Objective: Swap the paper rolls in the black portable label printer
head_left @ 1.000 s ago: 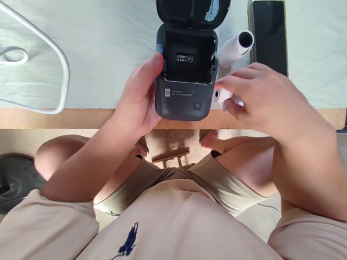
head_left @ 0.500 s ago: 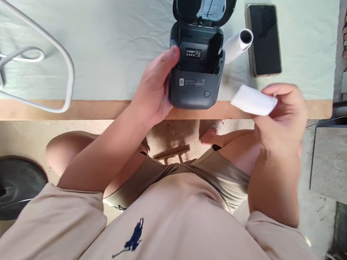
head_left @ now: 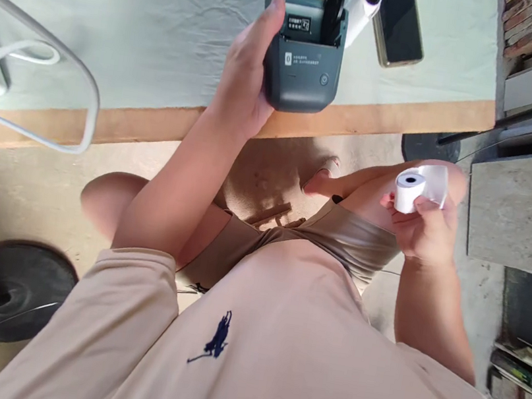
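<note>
My left hand (head_left: 250, 67) is wrapped round the left side of a dark label printer (head_left: 304, 78), thumb on its upper edge. The printer's lid is raised, and its paper bay shows no roll inside. Over my right thigh, past the table's front edge, my right hand (head_left: 424, 230) grips a small white paper roll (head_left: 407, 193). A loose end of its paper sticks out to the right. Another white roll (head_left: 361, 12), with a dark hollow core, lies behind the printer's right side, beside a smartphone (head_left: 400, 26).
A pale cloth covers the table (head_left: 147, 22), whose wooden front edge (head_left: 142, 121) shows. A white cable (head_left: 90, 106) loops over the left end. Round black stand bases (head_left: 29, 277) stand on the floor. Boxes (head_left: 520, 204) are stacked at the right.
My right hand has drawn back toward my body and turned, so the roll's core end now shows. The printer appears higher in view and tilted, its lid mostly out of frame.
</note>
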### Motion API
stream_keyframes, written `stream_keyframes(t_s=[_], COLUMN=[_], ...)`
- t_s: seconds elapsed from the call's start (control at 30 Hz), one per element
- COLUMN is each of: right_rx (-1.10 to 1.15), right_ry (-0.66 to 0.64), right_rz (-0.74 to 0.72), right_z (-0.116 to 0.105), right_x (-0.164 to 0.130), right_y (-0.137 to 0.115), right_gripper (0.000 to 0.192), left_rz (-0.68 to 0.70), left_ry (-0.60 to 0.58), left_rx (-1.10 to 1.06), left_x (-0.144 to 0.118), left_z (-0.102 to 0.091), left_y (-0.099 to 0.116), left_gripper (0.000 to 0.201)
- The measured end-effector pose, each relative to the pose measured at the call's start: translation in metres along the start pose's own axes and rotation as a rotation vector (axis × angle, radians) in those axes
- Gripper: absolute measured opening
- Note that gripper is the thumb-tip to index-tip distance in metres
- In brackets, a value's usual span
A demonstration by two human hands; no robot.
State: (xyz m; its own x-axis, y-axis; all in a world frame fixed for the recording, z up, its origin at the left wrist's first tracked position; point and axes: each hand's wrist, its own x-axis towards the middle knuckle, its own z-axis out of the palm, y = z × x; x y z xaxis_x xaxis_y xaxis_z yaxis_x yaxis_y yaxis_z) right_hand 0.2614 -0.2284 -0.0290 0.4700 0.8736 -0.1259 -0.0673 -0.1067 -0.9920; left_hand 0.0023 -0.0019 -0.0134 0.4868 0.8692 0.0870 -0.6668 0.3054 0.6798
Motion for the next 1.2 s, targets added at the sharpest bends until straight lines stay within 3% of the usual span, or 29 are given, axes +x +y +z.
stream_keyframes(t_s=[0.13, 0.57, 0.8, 1.03, 1.2], right_rx=[0.009, 0.123, 0.175, 0.259, 0.341], right_ry=[0.032, 0.023, -0.083, -0.268, -0.397], right_rz=[0.02, 0.212, 0.421, 0.58, 0.626], right_z=[-0.013, -0.03, -0.035, -0.015, -0.006], right_x=[-0.017, -0.018, -0.007, 0.008, 0.01], right_y=[0.003, 0.036, 0.076, 0.12, 0.129], right_gripper=[0.025, 0.042, 0.042, 0.042, 0.042], left_rz=[0.006, 0.024, 0.011, -0.035, -0.062], left_ry=[-0.017, 0.014, -0.005, 0.035, 0.015], left_rx=[-0.037, 0.038, 0.071, 0.078, 0.223], left_x=[0.003, 0.014, 0.009, 0.004, 0.002], left_z=[-0.001, -0.006, -0.003, -0.002, 0.002], left_y=[-0.002, -0.008, -0.005, -0.003, 0.001], left_gripper=[0.04, 0.041, 0.051, 0.048, 0.065])
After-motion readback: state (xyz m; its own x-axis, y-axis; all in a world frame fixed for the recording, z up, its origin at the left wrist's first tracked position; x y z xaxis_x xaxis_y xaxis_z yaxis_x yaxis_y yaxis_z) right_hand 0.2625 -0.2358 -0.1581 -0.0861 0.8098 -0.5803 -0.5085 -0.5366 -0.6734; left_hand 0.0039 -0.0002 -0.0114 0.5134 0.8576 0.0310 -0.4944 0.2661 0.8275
